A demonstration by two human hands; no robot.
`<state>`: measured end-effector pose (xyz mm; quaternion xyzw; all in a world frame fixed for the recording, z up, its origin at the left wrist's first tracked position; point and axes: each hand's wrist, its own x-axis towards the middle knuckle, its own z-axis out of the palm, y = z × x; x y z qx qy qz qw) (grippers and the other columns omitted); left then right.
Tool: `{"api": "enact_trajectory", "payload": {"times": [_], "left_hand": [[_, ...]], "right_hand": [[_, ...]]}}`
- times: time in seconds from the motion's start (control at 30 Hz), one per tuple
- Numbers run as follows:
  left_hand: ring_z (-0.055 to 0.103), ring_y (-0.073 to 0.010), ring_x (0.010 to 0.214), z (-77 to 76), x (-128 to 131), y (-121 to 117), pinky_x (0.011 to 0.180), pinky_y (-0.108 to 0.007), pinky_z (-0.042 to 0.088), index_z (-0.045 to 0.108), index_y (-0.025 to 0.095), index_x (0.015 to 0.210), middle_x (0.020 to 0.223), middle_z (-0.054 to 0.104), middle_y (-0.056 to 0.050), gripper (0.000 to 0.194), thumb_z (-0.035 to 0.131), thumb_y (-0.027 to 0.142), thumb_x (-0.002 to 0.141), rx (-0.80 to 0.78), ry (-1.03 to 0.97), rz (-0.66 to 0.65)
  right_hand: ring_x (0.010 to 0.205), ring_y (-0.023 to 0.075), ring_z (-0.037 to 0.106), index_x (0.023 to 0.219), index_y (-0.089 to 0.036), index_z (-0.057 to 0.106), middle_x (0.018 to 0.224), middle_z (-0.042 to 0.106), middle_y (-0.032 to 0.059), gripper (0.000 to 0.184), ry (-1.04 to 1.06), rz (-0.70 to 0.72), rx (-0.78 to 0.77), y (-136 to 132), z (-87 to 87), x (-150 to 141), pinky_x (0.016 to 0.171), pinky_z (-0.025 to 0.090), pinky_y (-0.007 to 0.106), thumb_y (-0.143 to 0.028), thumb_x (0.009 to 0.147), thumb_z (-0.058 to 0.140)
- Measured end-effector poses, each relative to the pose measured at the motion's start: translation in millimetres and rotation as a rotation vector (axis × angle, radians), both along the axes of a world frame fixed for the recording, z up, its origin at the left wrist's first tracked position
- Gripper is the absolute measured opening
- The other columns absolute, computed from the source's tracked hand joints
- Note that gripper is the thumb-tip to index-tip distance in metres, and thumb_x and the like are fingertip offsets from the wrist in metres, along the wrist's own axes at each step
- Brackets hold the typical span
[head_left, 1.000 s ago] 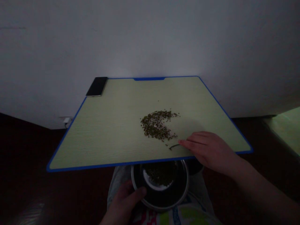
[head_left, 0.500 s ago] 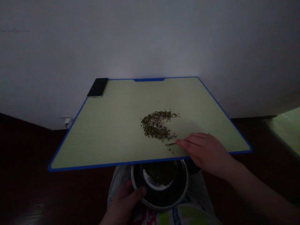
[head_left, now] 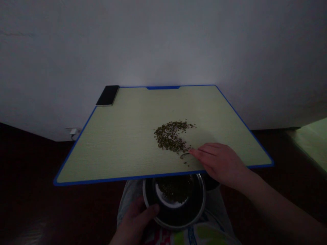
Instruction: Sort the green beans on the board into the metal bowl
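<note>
A heap of small green-brown beans [head_left: 171, 135] lies on a pale green table [head_left: 122, 143] with a blue edge. My right hand [head_left: 219, 161] rests flat on the table, fingers stretched out toward the heap's near right corner, with a thin dark curved thing [head_left: 184, 154] at the fingertips. A few loose beans lie just below it. Under the table's front edge my left hand [head_left: 135, 221] grips the rim of a round steel bowl [head_left: 153, 217] on my lap, thumb over the rim. The bowl holds beans.
A dark phone [head_left: 107, 95] lies at the table's far left corner. A white wall rises behind the table. A plug or small white object [head_left: 74, 131] shows by the wall at left. Another pale green surface [head_left: 313, 136] is at the far right.
My right hand has slid left and a little away from me, toward the bean heap, pushing the thin dark thing along. The left hand and bowl have stayed put.
</note>
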<state>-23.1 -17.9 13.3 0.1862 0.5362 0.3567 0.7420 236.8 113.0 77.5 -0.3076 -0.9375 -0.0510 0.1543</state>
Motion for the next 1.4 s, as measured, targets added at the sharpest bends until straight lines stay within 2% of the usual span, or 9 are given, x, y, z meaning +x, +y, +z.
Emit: {"api": "enact_trajectory", "payload": {"times": [0.17,0.53,0.67,1.0,1.13,1.27,1.33,1.4], "left_hand": [[0.072,-0.038,0.096,-2.6,-0.9,-0.8,0.094,-0.053,0.05,0.077,0.019,0.087,0.089,0.082,-0.009,0.022,0.074,0.034,0.071,0.004,-0.045,0.006],[0.071,-0.036,0.101,2.2,1.1,2.2,0.096,-0.051,0.049,0.077,0.02,0.089,0.093,0.082,-0.008,0.023,0.075,0.034,0.071,0.0,-0.042,-0.004],[0.069,-0.038,0.104,3.0,0.1,2.8,0.097,-0.053,0.048,0.077,0.019,0.093,0.096,0.081,-0.011,0.029,0.075,0.037,0.07,0.015,-0.003,-0.034],[0.071,-0.0372,0.099,1.9,2.2,3.0,0.098,-0.052,0.048,0.078,0.018,0.092,0.094,0.081,-0.01,0.028,0.077,0.035,0.07,0.003,-0.059,-0.025],[0.072,-0.0355,0.094,3.0,2.0,3.2,0.095,-0.05,0.05,0.076,0.016,0.092,0.091,0.081,-0.012,0.032,0.078,0.036,0.068,-0.02,-0.013,-0.022],[0.071,-0.0361,0.097,1.6,1.0,3.6,0.095,-0.05,0.05,0.076,0.016,0.091,0.09,0.081,-0.011,0.033,0.078,0.038,0.067,-0.008,0.002,-0.011],[0.071,-0.0373,0.098,-1.3,0.2,3.3,0.096,-0.051,0.049,0.077,0.017,0.093,0.091,0.081,-0.011,0.034,0.077,0.04,0.067,0.001,-0.004,-0.026],[0.071,-0.037,0.096,-4.9,-0.6,2.4,0.096,-0.053,0.049,0.076,0.017,0.095,0.092,0.081,-0.011,0.035,0.076,0.04,0.068,0.007,-0.022,-0.028]], "right_hand": [[0.073,0.0179,0.063,0.109,-0.013,0.068,0.084,0.071,0.0077,0.029,0.0,0.019,-0.012,-0.2,0.4,-4.3,0.065,0.05,0.031,-0.011,0.091,0.045],[0.076,0.0184,0.063,0.112,-0.014,0.067,0.085,0.071,0.0078,0.031,0.005,0.055,-0.102,-12.0,1.0,-12.1,0.068,0.051,0.032,-0.013,0.091,0.044],[0.076,0.0186,0.063,0.114,-0.013,0.066,0.085,0.07,0.0078,0.032,0.002,0.068,-0.149,-15.0,0.9,-16.1,0.068,0.051,0.032,-0.013,0.091,0.044],[0.075,0.0174,0.063,0.113,-0.011,0.065,0.084,0.07,0.0078,0.031,0.044,0.15,-0.159,-11.0,-0.3,-30.2,0.069,0.052,0.03,-0.009,0.091,0.043],[0.074,0.018,0.063,0.117,-0.01,0.063,0.086,0.07,0.0096,0.032,0.055,0.145,-0.237,-19.0,-4.5,-35.8,0.066,0.052,0.031,-0.01,0.09,0.045],[0.073,0.018,0.064,0.116,-0.008,0.063,0.084,0.07,0.0101,0.031,0.062,0.2,-0.292,-31.2,-7.2,-34.7,0.067,0.053,0.031,-0.011,0.09,0.047],[0.071,0.0171,0.064,0.115,-0.01,0.064,0.083,0.07,0.0093,0.03,0.11,0.156,-0.309,-34.7,-5.8,-28.6,0.064,0.053,0.029,-0.012,0.091,0.046],[0.069,0.0154,0.064,0.115,-0.012,0.064,0.083,0.071,0.0078,0.029,0.199,0.043,-0.299,-35.5,-3.2,-19.2,0.061,0.053,0.027,-0.015,0.093,0.045]]}}
